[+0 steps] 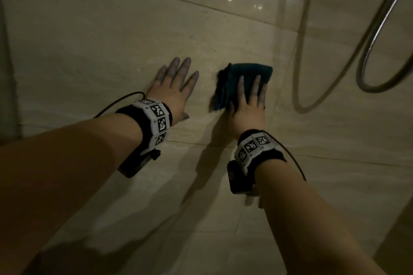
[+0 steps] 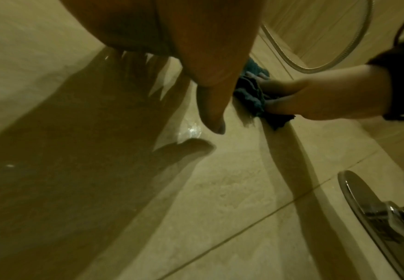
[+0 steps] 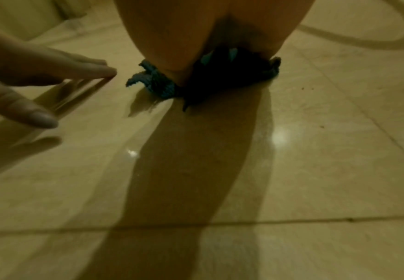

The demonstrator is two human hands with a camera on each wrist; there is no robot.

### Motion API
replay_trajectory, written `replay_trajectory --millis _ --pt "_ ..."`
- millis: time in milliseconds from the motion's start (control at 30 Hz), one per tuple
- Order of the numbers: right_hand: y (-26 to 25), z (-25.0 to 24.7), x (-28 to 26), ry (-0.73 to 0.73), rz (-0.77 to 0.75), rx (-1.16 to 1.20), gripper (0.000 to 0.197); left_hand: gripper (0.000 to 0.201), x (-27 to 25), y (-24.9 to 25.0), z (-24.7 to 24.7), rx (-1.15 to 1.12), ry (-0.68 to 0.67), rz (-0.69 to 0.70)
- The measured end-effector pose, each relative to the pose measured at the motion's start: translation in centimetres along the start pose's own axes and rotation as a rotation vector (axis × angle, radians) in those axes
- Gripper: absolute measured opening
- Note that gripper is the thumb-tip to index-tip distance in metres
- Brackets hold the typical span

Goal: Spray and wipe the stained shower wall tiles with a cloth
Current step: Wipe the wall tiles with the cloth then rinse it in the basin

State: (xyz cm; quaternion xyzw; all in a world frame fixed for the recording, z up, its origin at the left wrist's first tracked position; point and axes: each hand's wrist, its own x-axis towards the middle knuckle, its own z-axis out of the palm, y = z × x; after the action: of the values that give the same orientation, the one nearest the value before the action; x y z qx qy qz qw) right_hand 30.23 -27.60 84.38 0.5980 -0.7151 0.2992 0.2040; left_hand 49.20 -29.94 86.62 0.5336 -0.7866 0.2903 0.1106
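The wall (image 1: 111,29) fills every view: large glossy beige tiles with thin grout lines, bright lamp spots mirrored near its top in the head view, and long dark shadows of both arms running down it. A few small dark specks sit on the tile to the right of the cloth in the right wrist view. A metal hose (image 1: 375,35) hangs in a loop at the right, well apart from the hands, with its own curved shadow beside it on the tile. Low on the right in the left wrist view a chrome fitting (image 2: 373,208) stands out from the wall. Both forearms reach in from below, each with a black band (image 1: 154,123) bearing white marker squares at the wrist. The left hand (image 1: 173,89) lies flat on the tile with its fingers straight and spread, holding nothing; in the right wrist view its fingertips (image 3: 105,73) touch the wall while the thumb stands a little off it. Just to its right, not touching it, the right hand (image 1: 249,105) presses the cloth (image 1: 243,73) against the wall with straight fingers laid over it, the palm behind. The cloth is dark teal, bunched and folded, its frayed edge sticking out at the left of the hand and its upper part showing above the fingertips. It sits near a vertical grout line.
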Motion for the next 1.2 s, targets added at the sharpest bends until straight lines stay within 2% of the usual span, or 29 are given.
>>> replay_trajectory --millis 200,567,667,867,1000,1200 --pt "-0.5 -0.3 0.1 -0.043 -0.019 -0.011 0.065 0.1 -0.3 -1.0 0.6 0.003 0.039 -0.008" --pt "-5.3 -3.5 3.7 0.092 -0.094 0.007 0.063 0.096 -1.3 -6.0 1.0 -0.06 0.075 -0.14" --pt "-7.6 -3.7 4.1 0.108 -0.116 0.005 0.064 0.094 -1.8 -7.9 0.9 -0.137 0.094 -0.178" --pt "-12.8 -3.6 4.1 0.08 -0.24 -0.081 0.069 0.083 -3.0 -11.5 0.4 -0.295 0.245 -0.283" --pt "-16.0 -2.9 4.1 0.058 -0.319 -0.107 0.075 0.078 -3.8 -13.4 0.2 -0.304 0.284 -0.304" --pt "-18.2 -2.4 3.2 0.007 -0.444 -0.117 0.074 0.056 -4.3 -14.3 -1.1 -0.545 0.298 -0.399"
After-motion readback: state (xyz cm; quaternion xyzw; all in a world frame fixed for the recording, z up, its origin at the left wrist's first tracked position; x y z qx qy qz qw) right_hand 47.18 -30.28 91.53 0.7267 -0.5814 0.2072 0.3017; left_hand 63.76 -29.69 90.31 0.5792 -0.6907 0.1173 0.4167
